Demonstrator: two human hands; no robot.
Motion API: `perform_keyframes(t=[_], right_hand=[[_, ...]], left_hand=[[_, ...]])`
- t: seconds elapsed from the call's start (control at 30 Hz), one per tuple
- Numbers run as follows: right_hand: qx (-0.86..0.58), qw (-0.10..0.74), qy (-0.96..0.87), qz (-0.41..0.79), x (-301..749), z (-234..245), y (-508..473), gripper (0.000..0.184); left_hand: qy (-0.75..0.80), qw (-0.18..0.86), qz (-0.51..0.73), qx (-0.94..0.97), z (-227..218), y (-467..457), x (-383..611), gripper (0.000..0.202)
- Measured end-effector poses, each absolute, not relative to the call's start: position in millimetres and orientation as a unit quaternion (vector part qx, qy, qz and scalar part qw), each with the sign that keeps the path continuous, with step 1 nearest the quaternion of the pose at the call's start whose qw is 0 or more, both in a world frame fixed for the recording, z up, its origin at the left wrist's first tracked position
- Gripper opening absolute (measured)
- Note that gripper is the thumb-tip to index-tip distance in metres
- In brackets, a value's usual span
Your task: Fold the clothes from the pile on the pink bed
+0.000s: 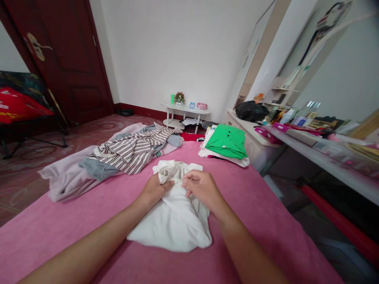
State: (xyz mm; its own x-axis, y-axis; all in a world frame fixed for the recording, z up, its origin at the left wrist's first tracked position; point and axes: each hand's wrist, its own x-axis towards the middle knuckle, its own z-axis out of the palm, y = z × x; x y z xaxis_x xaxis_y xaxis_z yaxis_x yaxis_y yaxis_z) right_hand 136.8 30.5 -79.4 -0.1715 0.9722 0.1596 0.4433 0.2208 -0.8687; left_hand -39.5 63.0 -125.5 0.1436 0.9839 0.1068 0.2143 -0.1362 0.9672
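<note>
A white garment [177, 221], probably a shirt, lies bunched on the pink bedspread [245, 228] right in front of me. My left hand [156, 189] grips its upper left part beside a rolled bit of cloth, thumb on top and the other fingers partly hidden. Over the garment's upper right side, my right hand [201, 187] has its fingers curled and pinched together at the fabric near the middle. Whether a small piece sits between those fingertips is too blurred to tell.
Loose clothes, with a striped shirt [133, 150] on top, spread along the bed's far left. A folded green shirt [227, 141] tops a stack at the far right. Beyond stands a small white table [186, 109]. A cluttered dresser [314, 152] runs along the right.
</note>
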Motion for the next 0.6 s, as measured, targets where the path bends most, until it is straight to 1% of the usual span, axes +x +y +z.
perform_keyframes(t=[0.03, 0.07, 0.1, 0.13, 0.17, 0.23, 0.27, 0.33, 0.37, 0.43, 0.47, 0.53, 0.6], right_hand=[[-0.575, 0.391, -0.657, 0.291, 153.8, -82.4, 40.7, 0.016], [-0.620, 0.383, -0.649, 0.219, 170.8, -86.8, 50.5, 0.014], [-0.654, 0.358, -0.648, 0.159, 186.3, -92.2, 59.1, 0.012], [-0.680, 0.330, -0.643, 0.122, 199.3, -98.3, 65.8, 0.012], [-0.698, 0.304, -0.641, 0.100, 208.8, -104.7, 70.5, 0.015], [-0.716, 0.272, -0.637, 0.091, 217.1, -117.2, 74.3, 0.025], [-0.716, 0.269, -0.638, 0.089, 216.7, -122.6, 74.1, 0.024], [-0.704, 0.279, -0.648, 0.082, 209.9, -130.2, 72.0, 0.012], [-0.692, 0.289, -0.656, 0.085, 205.1, -131.8, 70.7, 0.008], [-0.666, 0.313, -0.665, 0.128, 195.8, -129.4, 68.1, 0.013], [-0.654, 0.325, -0.661, 0.171, 191.7, -125.6, 66.8, 0.016], [-0.632, 0.349, -0.629, 0.288, 185.2, -114.3, 63.9, 0.027], [-0.599, 0.373, -0.586, 0.397, 179.9, -102.9, 60.8, 0.043]], left_hand=[[0.488, 0.442, 0.443, 0.609, -127.4, 61.6, -39.7, 0.038], [0.488, 0.444, 0.450, 0.602, -128.1, 60.0, -39.5, 0.038], [0.488, 0.445, 0.459, 0.594, -127.9, 58.4, -39.2, 0.038], [0.488, 0.446, 0.466, 0.588, -127.3, 57.0, -38.6, 0.037], [0.487, 0.447, 0.470, 0.584, -126.6, 56.1, -38.1, 0.036], [0.485, 0.450, 0.476, 0.579, -125.5, 55.1, -37.1, 0.035], [0.486, 0.452, 0.477, 0.576, -125.0, 55.0, -36.5, 0.036], [0.483, 0.464, 0.484, 0.562, -123.3, 54.4, -35.0, 0.038], [0.472, 0.480, 0.490, 0.553, -121.6, 53.6, -34.0, 0.040], [0.418, 0.532, 0.496, 0.544, -116.4, 50.6, -31.4, 0.050], [0.380, 0.559, 0.494, 0.546, -113.2, 48.3, -30.2, 0.056], [0.309, 0.602, 0.468, 0.569, -107.3, 43.1, -28.2, 0.068], [0.278, 0.617, 0.422, 0.603, -103.3, 38.3, -27.4, 0.074]])
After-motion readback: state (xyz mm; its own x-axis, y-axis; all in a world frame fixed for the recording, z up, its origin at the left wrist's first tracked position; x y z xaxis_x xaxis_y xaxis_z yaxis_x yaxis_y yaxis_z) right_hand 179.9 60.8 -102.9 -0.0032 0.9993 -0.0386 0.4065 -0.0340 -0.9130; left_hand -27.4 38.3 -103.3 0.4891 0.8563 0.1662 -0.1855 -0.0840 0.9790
